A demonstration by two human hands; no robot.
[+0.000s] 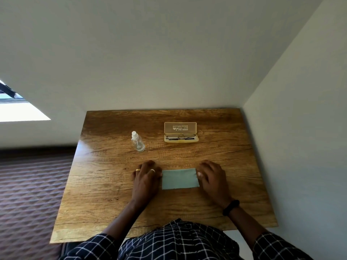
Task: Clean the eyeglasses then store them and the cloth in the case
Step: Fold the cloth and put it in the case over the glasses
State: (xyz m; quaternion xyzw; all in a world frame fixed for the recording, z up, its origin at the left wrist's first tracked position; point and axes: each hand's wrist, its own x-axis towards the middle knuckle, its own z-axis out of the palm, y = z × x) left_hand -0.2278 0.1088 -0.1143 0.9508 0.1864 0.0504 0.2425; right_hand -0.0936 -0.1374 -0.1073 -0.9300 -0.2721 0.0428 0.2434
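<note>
Eyeglasses (180,136) with a thin dark frame lie inside the open beige plastic case (180,128), on the far side of the wooden bench (105,194). Their long axis runs left to right. They are straight beyond the pale green rectangular cloth (180,178), well apart from both hands, and I judge that neither hand is clearly nearer. The left hand (146,177) rests at the left edge of the cloth and the right hand (212,177) touches its right edge. Both have relaxed fingers and grip nothing. A small clear spray bottle (138,142) stands further left.

Dark navy shirt (180,243) with white check; two gold rings on left hand (145,177); black wristband (231,207) right.
</note>
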